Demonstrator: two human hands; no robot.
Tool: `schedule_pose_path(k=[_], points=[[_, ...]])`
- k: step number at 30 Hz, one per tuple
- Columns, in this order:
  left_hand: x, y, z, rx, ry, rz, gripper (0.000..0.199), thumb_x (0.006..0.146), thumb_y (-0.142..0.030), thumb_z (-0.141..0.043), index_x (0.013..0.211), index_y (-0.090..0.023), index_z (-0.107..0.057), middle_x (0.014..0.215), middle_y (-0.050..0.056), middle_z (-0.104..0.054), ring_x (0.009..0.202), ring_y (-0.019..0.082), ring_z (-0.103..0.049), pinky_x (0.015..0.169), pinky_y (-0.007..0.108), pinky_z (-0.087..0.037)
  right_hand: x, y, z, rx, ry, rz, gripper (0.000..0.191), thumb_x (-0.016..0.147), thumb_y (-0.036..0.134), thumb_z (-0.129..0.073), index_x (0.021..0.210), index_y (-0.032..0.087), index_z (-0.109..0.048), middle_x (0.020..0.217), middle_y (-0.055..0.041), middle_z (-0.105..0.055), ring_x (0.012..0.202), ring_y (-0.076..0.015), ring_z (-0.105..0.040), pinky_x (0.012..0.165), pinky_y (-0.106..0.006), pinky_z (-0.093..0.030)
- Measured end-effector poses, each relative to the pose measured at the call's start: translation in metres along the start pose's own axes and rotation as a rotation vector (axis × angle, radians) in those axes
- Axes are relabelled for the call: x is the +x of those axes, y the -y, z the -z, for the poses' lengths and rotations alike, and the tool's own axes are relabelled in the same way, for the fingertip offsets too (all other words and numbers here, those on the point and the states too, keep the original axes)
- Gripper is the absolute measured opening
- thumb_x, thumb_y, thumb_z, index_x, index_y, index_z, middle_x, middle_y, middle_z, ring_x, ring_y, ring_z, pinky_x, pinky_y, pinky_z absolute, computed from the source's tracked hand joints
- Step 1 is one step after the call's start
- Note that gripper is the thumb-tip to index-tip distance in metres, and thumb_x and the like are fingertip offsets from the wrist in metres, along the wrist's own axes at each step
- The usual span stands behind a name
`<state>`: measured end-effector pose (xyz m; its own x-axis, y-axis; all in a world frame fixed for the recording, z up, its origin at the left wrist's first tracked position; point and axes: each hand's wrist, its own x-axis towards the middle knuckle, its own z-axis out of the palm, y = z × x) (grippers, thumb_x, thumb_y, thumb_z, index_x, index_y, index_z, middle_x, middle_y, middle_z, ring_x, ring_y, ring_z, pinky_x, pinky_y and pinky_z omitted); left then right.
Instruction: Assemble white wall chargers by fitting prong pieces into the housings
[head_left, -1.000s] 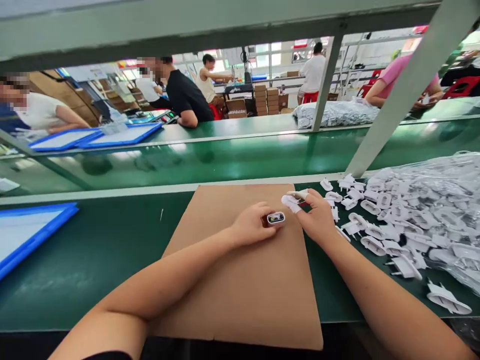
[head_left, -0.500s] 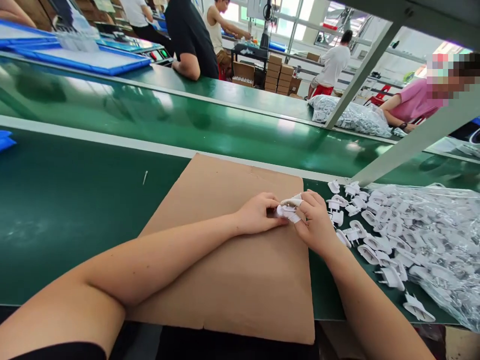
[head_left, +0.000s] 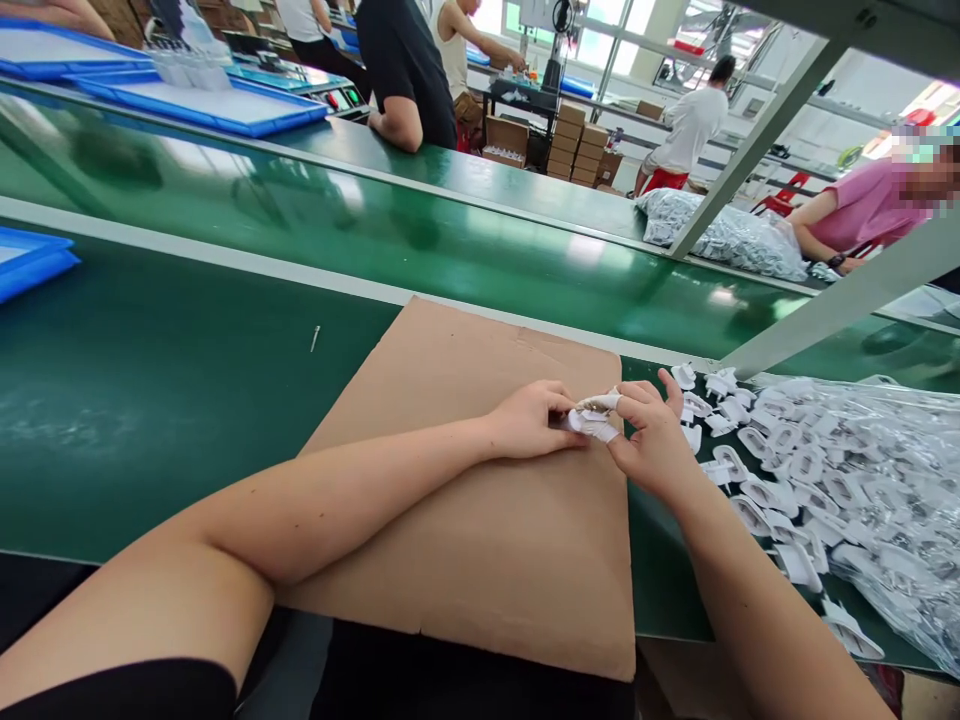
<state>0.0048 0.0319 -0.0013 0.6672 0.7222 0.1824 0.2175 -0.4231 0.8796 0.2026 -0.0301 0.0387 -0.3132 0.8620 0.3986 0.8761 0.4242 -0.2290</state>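
Over the right part of a cardboard sheet (head_left: 465,510), both hands meet at a small white plastic plug piece (head_left: 576,420). My left hand (head_left: 527,420) is closed on its left side, fingertips pinching it. Thumb and forefinger of my right hand (head_left: 654,438), both in white finger covers, pinch at its right side; another finger sticks up. The fingers hide much of the piece, and any small part between them cannot be made out. Just right of my right hand lie many similar white plug pieces (head_left: 799,480) with metal pins.
A clear plastic bag (head_left: 911,460) spills the plug pieces at the right. A small metal pin (head_left: 315,338) lies on the green table (head_left: 187,370). At the left edge is a blue tray (head_left: 37,262). A slanted metal post (head_left: 817,300) rises at right; co-workers sit beyond the belt.
The view has shifted, so the scene sits farther right. Both hands stay together on the plug piece, and a finger of my right hand has lifted away from the others.
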Motion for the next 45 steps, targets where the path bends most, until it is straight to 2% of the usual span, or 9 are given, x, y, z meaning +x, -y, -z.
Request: schedule_pose_path(k=[5, 8, 12, 16, 23, 31, 37, 40, 45], points=[[0.0, 0.001, 0.0, 0.027, -0.014, -0.009, 0.019, 0.082, -0.037, -0.08, 0.086, -0.019, -0.078, 0.096, 0.005, -0.067, 0.084, 0.017, -0.064, 0.078, 0.031, -0.052, 0.0, 0.001, -0.005, -0.05, -0.086, -0.006, 0.012, 0.075, 0.013, -0.057, 0.074, 0.025, -0.06, 0.081, 0.0002, -0.061, 0.093, -0.0244, -0.061, 0.121, -0.06, -0.018], [0.0, 0.0, 0.001, 0.027, -0.007, -0.002, 0.02, 0.081, -0.037, -0.08, 0.086, -0.018, -0.078, 0.097, 0.005, -0.067, 0.081, 0.017, -0.063, 0.076, 0.031, -0.052, 0.004, 0.002, -0.002, -0.01, -0.041, -0.005, 0.014, 0.072, 0.012, -0.056, 0.075, 0.025, -0.061, 0.078, 0.0002, -0.058, 0.087, -0.0234, -0.06, 0.12, -0.058, -0.024], [0.001, -0.002, 0.004, 0.01, 0.017, 0.017, 0.021, 0.08, -0.038, -0.081, 0.085, -0.019, -0.078, 0.098, 0.004, -0.068, 0.08, 0.016, -0.063, 0.074, 0.03, -0.051, 0.012, -0.003, 0.003, 0.071, 0.04, -0.007, 0.021, 0.074, 0.014, -0.056, 0.085, 0.027, -0.069, 0.078, 0.0007, -0.059, 0.089, -0.023, -0.062, 0.12, -0.058, -0.025], [0.002, -0.002, 0.006, 0.004, 0.036, 0.035, 0.021, 0.079, -0.039, -0.082, 0.087, -0.019, -0.079, 0.099, 0.004, -0.067, 0.08, 0.016, -0.063, 0.074, 0.03, -0.051, 0.014, -0.008, 0.004, 0.128, 0.093, -0.052, 0.013, 0.077, 0.018, -0.058, 0.08, 0.026, -0.068, 0.082, -0.0002, -0.061, 0.087, -0.0224, -0.063, 0.117, -0.056, -0.031], [0.002, -0.003, 0.005, 0.02, 0.03, 0.028, 0.02, 0.081, -0.038, -0.081, 0.088, -0.019, -0.08, 0.099, 0.006, -0.067, 0.089, 0.02, -0.065, 0.082, 0.033, -0.053, 0.01, -0.002, 0.006, 0.015, -0.003, 0.025, 0.014, 0.073, 0.016, -0.059, 0.065, 0.024, -0.051, 0.073, 0.0002, -0.053, 0.077, -0.0217, -0.056, 0.114, -0.056, -0.034], [0.0, -0.003, 0.003, 0.005, 0.003, 0.028, 0.02, 0.081, -0.039, -0.081, 0.086, -0.02, -0.079, 0.097, 0.005, -0.068, 0.086, 0.019, -0.065, 0.078, 0.032, -0.053, 0.009, -0.003, 0.0, 0.097, -0.004, 0.017, 0.012, 0.073, 0.018, -0.059, 0.068, 0.025, -0.051, 0.072, 0.0012, -0.05, 0.075, -0.0212, -0.059, 0.112, -0.052, -0.04], [-0.001, 0.001, 0.002, 0.028, -0.021, 0.005, 0.02, 0.082, -0.04, -0.08, 0.087, -0.021, -0.078, 0.097, 0.005, -0.069, 0.088, 0.019, -0.064, 0.08, 0.032, -0.053, 0.005, -0.004, -0.008, 0.057, -0.046, 0.0, 0.011, 0.073, 0.018, -0.059, 0.068, 0.025, -0.052, 0.073, 0.0007, -0.052, 0.075, -0.0211, -0.059, 0.111, -0.052, -0.039], [0.001, 0.002, 0.0, 0.051, -0.037, -0.001, 0.024, 0.082, -0.042, -0.08, 0.088, -0.019, -0.078, 0.095, 0.005, -0.069, 0.087, 0.019, -0.064, 0.08, 0.031, -0.053, 0.007, -0.012, -0.016, 0.12, -0.071, -0.013, 0.006, 0.074, 0.02, -0.058, 0.075, 0.025, -0.061, 0.078, -0.0005, -0.06, 0.081, -0.0228, -0.064, 0.109, -0.053, -0.041], [0.002, 0.005, -0.006, -0.071, -0.041, -0.041, 0.035, 0.086, -0.039, -0.078, 0.112, -0.017, -0.074, 0.098, 0.006, -0.073, 0.085, 0.017, -0.066, 0.079, 0.029, -0.053, 0.006, -0.018, -0.037, 0.336, -0.212, -0.122, 0.029, 0.082, 0.036, -0.061, 0.108, 0.027, -0.07, 0.093, -0.0043, -0.071, 0.093, -0.0283, -0.069, 0.101, -0.054, -0.049]])
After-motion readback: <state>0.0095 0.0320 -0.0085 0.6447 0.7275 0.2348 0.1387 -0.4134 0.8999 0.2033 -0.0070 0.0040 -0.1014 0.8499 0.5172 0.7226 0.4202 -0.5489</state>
